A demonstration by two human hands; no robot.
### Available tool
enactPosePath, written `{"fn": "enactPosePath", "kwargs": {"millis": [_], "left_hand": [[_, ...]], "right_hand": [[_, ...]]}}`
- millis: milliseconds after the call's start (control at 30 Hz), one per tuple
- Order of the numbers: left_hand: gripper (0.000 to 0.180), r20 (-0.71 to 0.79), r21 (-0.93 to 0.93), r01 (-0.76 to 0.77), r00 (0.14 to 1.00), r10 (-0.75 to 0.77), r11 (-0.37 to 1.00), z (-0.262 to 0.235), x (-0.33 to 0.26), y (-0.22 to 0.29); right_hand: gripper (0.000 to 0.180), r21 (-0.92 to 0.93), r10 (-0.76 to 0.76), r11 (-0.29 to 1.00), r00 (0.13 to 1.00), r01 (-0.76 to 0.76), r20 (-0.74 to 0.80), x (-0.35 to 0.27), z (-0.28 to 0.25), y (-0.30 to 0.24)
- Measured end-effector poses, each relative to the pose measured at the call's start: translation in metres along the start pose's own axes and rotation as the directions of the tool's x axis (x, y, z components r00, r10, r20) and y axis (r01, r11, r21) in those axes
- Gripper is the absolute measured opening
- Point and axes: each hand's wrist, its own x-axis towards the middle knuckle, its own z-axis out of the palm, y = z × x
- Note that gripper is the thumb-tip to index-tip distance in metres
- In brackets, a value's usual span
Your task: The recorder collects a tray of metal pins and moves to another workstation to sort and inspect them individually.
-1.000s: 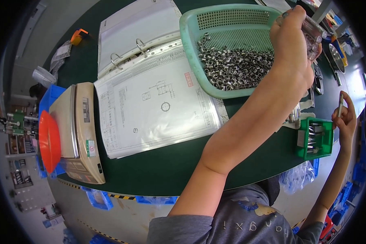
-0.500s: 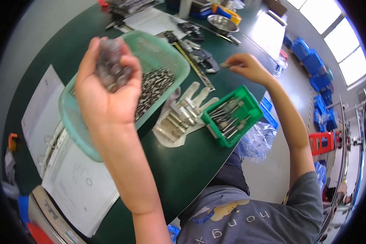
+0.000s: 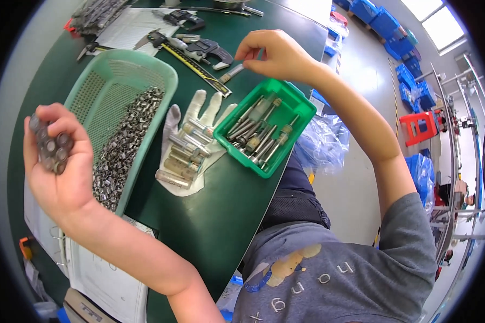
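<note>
My left hand [image 3: 64, 161] is raised at the left, its fingers curled round a cluster of small grey metal cylinders [image 3: 51, 145]. Beside it, a pale green perforated basket [image 3: 170, 81] holds a heap of small shiny metal parts [image 3: 126, 140]. Over the table, my right hand [image 3: 277, 56] has thumb and fingers bent together at the end of a short metal pin [image 3: 231, 73]. The pin lies low over the table by the digital calipers [image 3: 202, 48]; whether it rests there I cannot tell. Below that hand is a green bin [image 3: 302, 105] of metal pin gauges [image 3: 258, 134].
A white glove [image 3: 199, 105] lies between basket and bin with several clear tubes [image 3: 183, 156] on it. A yellow-marked vernier caliper [image 3: 191, 62] lies behind. An open ring binder [image 3: 108, 274] is at the near left. Clear plastic bags [image 3: 323, 142] hang past the table edge.
My left hand has moved left and down, away from over the basket, still holding the cylinders. My right hand has moved up and left in the picture; the view has shifted too.
</note>
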Motion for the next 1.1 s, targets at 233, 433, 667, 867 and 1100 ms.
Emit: {"fn": "enactPosePath", "kwargs": {"millis": [233, 433, 667, 867, 1100], "left_hand": [[0.018, -0.033, 0.051, -0.001, 0.999, 0.002, 0.999, -0.002, 0.004, -0.006], [0.018, -0.06, 0.054, 0.015, 0.998, -0.012, 0.998, 0.001, 0.002, -0.017], [0.018, -0.075, 0.053, -0.019, 0.997, 0.023, 0.998, 0.001, 0.002, -0.014], [0.02, -0.056, 0.034, -0.06, 0.997, 0.062, 0.998, 0.0, 0.003, -0.012], [0.02, -0.065, 0.084, -0.092, 0.993, 0.098, 0.992, -0.001, 0.001, -0.013]], "right_hand": [[0.014, 0.11, -0.287, 0.958, 0.881, 0.265, 0.377, -0.048, -0.007, -0.049], [0.019, 0.205, -0.412, 0.911, 0.821, 0.359, 0.395, -0.053, 0.009, -0.052], [0.024, 0.155, -0.397, 0.917, 0.808, 0.367, 0.436, -0.051, 0.004, -0.052], [0.026, 0.287, -0.224, 0.947, 0.933, 0.141, 0.283, -0.058, -0.016, -0.036], [0.024, 0.713, -0.015, 0.699, 0.996, -0.055, 0.091, -0.077, -0.027, -0.026]]}}
